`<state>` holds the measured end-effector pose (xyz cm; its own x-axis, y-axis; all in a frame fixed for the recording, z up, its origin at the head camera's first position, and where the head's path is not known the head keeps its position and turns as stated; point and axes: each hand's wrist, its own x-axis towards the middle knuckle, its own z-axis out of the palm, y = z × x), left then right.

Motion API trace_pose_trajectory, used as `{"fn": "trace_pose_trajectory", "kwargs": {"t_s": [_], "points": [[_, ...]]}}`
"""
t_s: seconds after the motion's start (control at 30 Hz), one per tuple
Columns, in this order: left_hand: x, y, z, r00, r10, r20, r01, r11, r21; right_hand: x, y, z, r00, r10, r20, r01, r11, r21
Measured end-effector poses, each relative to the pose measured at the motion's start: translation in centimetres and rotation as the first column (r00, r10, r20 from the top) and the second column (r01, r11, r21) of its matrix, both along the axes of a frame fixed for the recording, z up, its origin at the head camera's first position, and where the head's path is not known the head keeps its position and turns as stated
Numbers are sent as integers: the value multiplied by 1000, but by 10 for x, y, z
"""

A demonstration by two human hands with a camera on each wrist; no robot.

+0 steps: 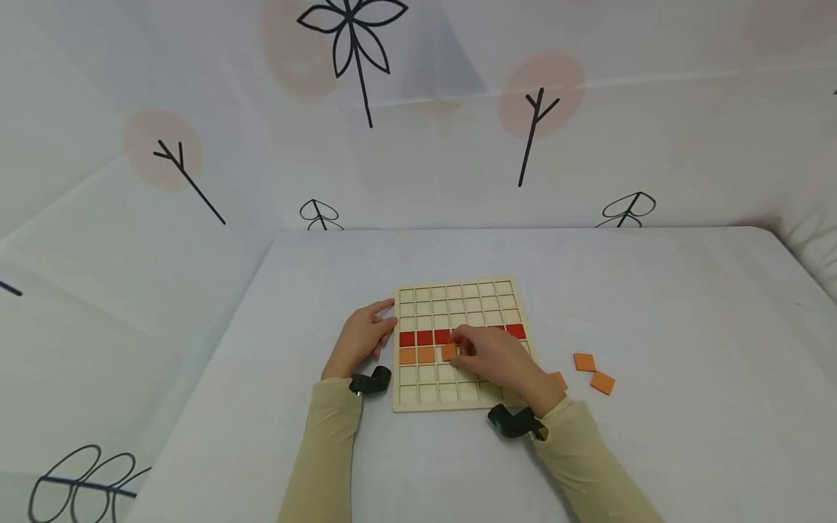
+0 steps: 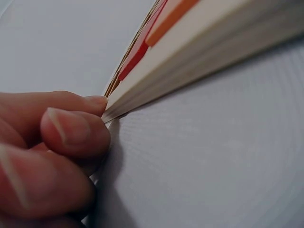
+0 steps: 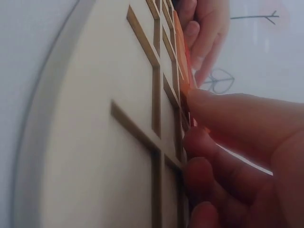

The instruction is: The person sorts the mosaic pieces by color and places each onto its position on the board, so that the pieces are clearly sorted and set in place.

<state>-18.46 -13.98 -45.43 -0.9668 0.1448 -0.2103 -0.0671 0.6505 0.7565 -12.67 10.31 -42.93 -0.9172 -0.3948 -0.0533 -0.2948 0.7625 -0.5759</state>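
A pale wooden grid board (image 1: 451, 404) lies flat on the table. A row of red tiles (image 1: 425, 338) crosses it, partly covered by my right hand. In the row nearer me, two orange tiles (image 1: 416, 355) fill the leftmost cells. My right hand (image 1: 493, 354) pinches another orange tile (image 1: 448, 352) at the third cell of that row; whether it is fully seated I cannot tell. At the board's left side, the fingertips of my left hand (image 1: 362, 335) touch its edge. The left wrist view shows those fingers (image 2: 71, 128) against the board's side.
Right of the board, two loose orange tiles (image 1: 593, 372) lie on the white table (image 1: 686, 305), and another orange tile (image 1: 559, 380) shows partly beside my right wrist. A patterned cloth (image 1: 445, 160) hangs behind the table.
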Motion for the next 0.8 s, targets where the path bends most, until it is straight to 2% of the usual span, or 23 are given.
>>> {"fn": "trace_pose_trajectory", "kwargs": {"t_s": [0.8], "points": [[0,-1,1,1000,-16,1,16,1000,11,5,-8,-1,998,-34,-55,37,998,53]]}}
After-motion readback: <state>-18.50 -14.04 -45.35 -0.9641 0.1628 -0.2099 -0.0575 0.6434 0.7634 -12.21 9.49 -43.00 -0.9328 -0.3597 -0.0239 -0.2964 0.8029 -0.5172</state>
